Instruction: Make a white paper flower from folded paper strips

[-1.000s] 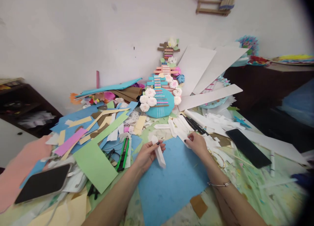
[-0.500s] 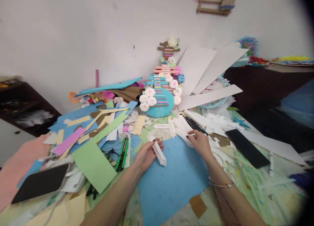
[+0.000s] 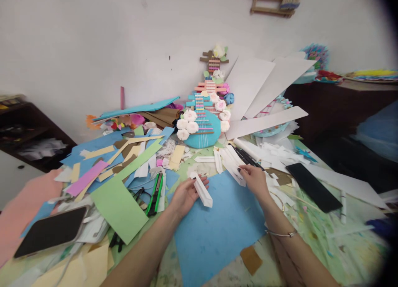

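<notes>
"Two hands are in view; what does each have?"

"The left hand (image 3: 185, 197), lower centre of the frame, is turned palm up, pinching a folded white strip (image 3: 203, 192) between thumb and fingers over the blue sheet (image 3: 217, 233). The right hand (image 3: 255, 181), right of centre, has its fingertips at the near end of the white strips (image 3: 230, 162). I can't tell whether they grip one or merely touch it."

"How far along does it look?"

"Partway, I'd judge. The strip in the left hand has creases running lengthwise, so most of its folding seems done. Near the middle of the frame, a crosswise white piece (image 3: 205, 159) and an upright white piece (image 3: 218, 161) look shaped too."

"Anything joined up?"

"Not from these strips, as far as I can see. They lie loose on the surface (image 3: 311, 254), and none looks fixed to the blue sheet."

"And what's left?"

"Joining, if any, looks undone. The white cuttings (image 3: 273, 154) at centre right could be stock or waste; I can't tell."

"That blue stringed ornament (image 3: 211, 127) behind?"

"It has its strings and white flowers (image 3: 188, 125) in place, so it looks finished."
</notes>
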### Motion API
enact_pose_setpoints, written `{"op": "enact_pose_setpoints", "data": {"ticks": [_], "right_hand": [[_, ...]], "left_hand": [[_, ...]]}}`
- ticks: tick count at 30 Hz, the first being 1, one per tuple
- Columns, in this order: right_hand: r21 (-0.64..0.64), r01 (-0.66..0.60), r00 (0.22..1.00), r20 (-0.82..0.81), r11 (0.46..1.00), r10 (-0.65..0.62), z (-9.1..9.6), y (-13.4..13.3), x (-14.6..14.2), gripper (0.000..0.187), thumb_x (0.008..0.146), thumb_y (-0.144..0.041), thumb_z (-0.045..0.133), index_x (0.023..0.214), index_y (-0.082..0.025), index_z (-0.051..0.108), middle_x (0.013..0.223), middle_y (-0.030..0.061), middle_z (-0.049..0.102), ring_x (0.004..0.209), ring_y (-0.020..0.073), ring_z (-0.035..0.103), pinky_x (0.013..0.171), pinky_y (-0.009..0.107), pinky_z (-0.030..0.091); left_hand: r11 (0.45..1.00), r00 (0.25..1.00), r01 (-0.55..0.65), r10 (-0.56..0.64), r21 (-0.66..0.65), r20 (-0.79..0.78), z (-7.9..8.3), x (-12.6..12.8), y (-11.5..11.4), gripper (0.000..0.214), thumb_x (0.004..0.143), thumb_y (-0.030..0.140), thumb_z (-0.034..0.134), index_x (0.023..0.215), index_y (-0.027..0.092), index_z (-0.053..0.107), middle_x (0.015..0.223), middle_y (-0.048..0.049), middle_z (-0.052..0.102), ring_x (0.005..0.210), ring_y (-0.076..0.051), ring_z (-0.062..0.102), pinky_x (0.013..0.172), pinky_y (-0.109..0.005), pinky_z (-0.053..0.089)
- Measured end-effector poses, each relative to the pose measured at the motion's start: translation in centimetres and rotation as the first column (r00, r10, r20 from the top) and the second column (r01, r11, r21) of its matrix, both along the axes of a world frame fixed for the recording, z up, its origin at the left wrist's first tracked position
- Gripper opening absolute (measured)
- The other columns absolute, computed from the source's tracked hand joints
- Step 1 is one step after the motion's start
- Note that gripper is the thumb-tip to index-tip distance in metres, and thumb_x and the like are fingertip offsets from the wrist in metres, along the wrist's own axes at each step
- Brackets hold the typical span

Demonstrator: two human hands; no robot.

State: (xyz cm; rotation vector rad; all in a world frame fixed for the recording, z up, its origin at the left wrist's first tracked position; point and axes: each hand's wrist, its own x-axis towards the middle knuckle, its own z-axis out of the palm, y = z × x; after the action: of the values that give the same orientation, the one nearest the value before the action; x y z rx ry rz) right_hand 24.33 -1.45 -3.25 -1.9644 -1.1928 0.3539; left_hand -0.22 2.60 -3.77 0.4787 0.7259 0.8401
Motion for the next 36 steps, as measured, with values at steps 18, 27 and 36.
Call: {"op": "enact_pose_setpoints", "data": {"ticks": [18,27,36], "right_hand": [[0.170,-0.467,0.640,-0.613,0.868,0.464,1.8,-1.7,-6.4,0.031,0.073,-0.041,0.064,0.089,-0.015,0.070,0.067,0.0027,0.069,0.058,0.0136,0.058,0.057,0.024,0.042],[0.197,-0.460,0.654,-0.584,0.866,0.480,1.7,-1.4,-6.1,0.039,0.067,-0.032,0.068,0.101,-0.013,0.066,0.066,0.0010,0.066,0.057,0.0124,0.059,0.057,0.024,0.048],[0.263,-0.439,0.643,-0.576,0.859,0.505,1.7,-1.3,-6.0,0.025,0.070,-0.030,0.065,0.087,-0.012,0.065,0.064,0.0030,0.067,0.050,0.0105,0.056,0.046,0.021,0.044]], "left_hand": [[0.839,0.956,0.057,0.111,0.541,-0.273,1.1,-0.5,-0.4,0.035,0.073,0.040,0.067,0.092,0.011,0.067,0.070,-0.0059,0.065,0.062,-0.017,0.061,0.050,-0.023,0.046],[0.903,0.967,0.037,0.075,0.428,-0.242,0.6,-0.4,-0.1,0.034,0.063,0.034,0.076,0.087,0.010,0.068,0.064,-0.0053,0.069,0.058,-0.013,0.065,0.058,-0.021,0.051],[0.921,0.973,0.065,0.028,0.384,-0.231,0.3,-0.4,0.0,0.038,0.061,0.031,0.079,0.090,0.010,0.068,0.071,-0.0065,0.071,0.063,-0.015,0.068,0.064,-0.023,0.054]]}}
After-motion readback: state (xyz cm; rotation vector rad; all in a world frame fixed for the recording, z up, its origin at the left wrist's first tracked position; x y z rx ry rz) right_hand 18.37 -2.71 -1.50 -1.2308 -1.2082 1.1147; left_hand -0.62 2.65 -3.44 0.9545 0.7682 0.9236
